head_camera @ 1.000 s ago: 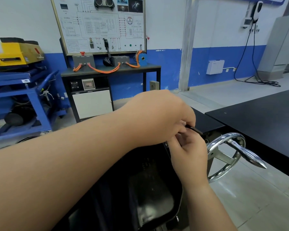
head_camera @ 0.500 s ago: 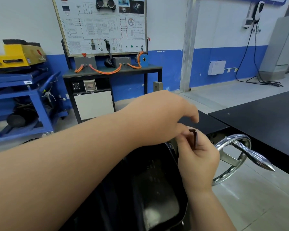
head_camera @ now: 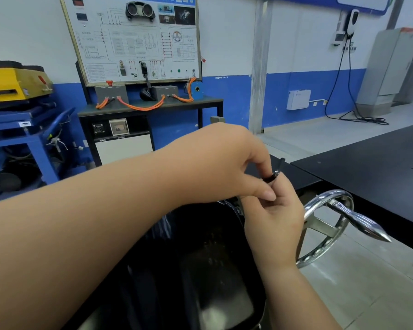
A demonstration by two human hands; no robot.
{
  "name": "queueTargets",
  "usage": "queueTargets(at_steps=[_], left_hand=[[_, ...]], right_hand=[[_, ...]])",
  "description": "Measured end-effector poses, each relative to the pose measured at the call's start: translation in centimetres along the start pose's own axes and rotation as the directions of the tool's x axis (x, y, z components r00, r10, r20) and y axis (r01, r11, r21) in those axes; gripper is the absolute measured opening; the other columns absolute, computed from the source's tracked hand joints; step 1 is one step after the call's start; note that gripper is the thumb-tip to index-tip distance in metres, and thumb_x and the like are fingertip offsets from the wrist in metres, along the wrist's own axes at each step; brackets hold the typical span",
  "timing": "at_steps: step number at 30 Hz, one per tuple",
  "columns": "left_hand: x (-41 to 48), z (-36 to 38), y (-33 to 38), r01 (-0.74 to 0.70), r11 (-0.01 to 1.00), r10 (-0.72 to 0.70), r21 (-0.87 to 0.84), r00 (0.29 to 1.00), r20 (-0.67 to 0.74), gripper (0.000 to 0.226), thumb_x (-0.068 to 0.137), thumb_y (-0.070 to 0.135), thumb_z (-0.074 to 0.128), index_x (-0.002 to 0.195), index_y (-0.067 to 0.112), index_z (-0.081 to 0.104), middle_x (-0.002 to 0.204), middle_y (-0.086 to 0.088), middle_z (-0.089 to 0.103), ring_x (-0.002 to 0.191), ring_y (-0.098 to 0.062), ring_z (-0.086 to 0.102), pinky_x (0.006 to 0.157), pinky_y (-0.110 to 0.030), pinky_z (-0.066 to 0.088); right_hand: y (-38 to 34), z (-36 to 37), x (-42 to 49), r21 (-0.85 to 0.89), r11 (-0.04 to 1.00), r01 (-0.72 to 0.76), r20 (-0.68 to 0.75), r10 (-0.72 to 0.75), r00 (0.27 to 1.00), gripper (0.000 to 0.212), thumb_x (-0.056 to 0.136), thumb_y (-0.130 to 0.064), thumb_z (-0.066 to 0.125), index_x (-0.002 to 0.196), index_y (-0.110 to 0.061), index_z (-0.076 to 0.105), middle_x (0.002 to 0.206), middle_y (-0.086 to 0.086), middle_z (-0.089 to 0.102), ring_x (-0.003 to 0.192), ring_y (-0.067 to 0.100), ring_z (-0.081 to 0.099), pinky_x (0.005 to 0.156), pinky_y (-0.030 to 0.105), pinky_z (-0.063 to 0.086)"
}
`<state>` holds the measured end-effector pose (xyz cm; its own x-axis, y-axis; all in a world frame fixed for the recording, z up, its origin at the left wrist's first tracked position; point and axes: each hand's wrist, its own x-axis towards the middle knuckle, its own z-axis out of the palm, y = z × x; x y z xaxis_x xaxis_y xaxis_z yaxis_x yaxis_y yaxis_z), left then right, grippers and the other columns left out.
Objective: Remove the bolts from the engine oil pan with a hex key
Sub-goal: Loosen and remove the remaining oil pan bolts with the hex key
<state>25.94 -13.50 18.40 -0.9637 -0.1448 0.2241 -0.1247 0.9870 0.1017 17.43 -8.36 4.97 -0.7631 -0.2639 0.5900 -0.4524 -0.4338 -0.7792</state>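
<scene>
The black engine oil pan fills the lower middle of the view, glossy and dark. Above its far edge my two hands meet around a small black hex key. My left hand reaches across from the left and pinches the key's bend with thumb and forefinger. My right hand comes up from below, fingers curled under the key. The short end of the key sticks up past my fingers. No bolt shows clearly; the pan's far rim is hidden behind my hands.
A chrome handwheel with a pointed handle stands just right of the pan. A black-topped table runs along the right. Behind stand a training board on a black bench and a blue rack with a yellow device.
The hex key has turned in my fingers: it lay nearly flat, then stood upright, and now tilts with its short end up. My left hand has closed back onto it.
</scene>
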Motion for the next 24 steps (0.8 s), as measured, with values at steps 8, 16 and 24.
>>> queueTargets(at_steps=[8,16,24], left_hand=[[0.3,0.8,0.6,-0.078,0.975,0.098,0.21,0.992,-0.086,0.012,0.082,0.045,0.056,0.079,0.034,0.057,0.056,0.022,0.05,0.06,0.007,0.044,0.052,-0.02,0.03],[0.3,0.8,0.1,-0.085,0.972,0.117,0.217,0.983,-0.14,0.002,0.084,0.027,0.056,0.083,0.026,0.057,0.054,0.01,0.039,0.055,-0.002,0.039,0.054,-0.027,0.038],[0.1,0.3,-0.4,-0.064,0.998,0.067,0.028,0.99,-0.121,0.023,0.078,0.049,0.057,0.098,0.037,0.062,0.051,0.016,0.05,0.06,0.008,0.046,0.055,-0.019,0.035]], right_hand=[[-0.2,0.1,-0.6,0.025,0.999,-0.02,0.008,0.02,1.0,0.015,0.078,-0.004,0.058,0.071,-0.016,0.052,0.064,0.004,0.05,0.061,0.014,0.043,0.056,0.023,0.036],[-0.5,0.2,-1.0,-0.06,0.994,0.088,0.064,-0.084,0.994,0.014,0.086,-0.013,0.056,0.083,-0.022,0.065,0.067,0.001,0.061,0.061,-0.002,0.049,0.056,0.008,0.037],[0.1,0.0,-0.3,-0.008,1.0,-0.003,-0.023,0.003,1.0,0.013,0.075,-0.014,0.068,0.064,-0.021,0.066,0.056,-0.008,0.06,0.055,0.001,0.049,0.054,0.015,0.041]])
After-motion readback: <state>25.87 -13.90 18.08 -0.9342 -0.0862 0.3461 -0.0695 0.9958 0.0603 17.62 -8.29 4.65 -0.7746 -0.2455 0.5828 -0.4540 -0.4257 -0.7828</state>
